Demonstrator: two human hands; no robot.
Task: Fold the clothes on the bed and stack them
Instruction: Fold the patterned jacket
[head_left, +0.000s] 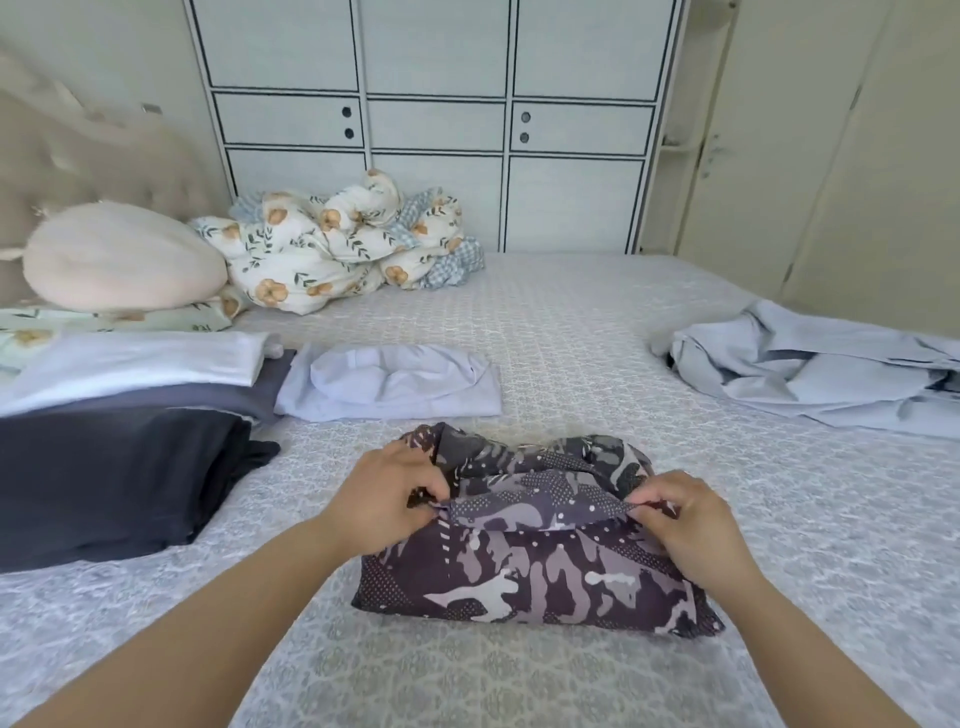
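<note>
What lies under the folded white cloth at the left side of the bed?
Under the white cloth lie a grey-purple piece and a dark navy piece. Anything below them is hidden.

- The bed cover (597, 332) is matt cloth with a bumpy woven pattern.
- On it, the camouflage garment (524, 566) is thin, smooth cloth.
- Left of the garment, the dark stack (114, 483) is soft, matt cloth.
- Behind the bed, the cupboard doors (436, 124) look smooth and matt.

Left hand (387, 499), right hand (685, 514): both pinching, forearms extended.
</note>
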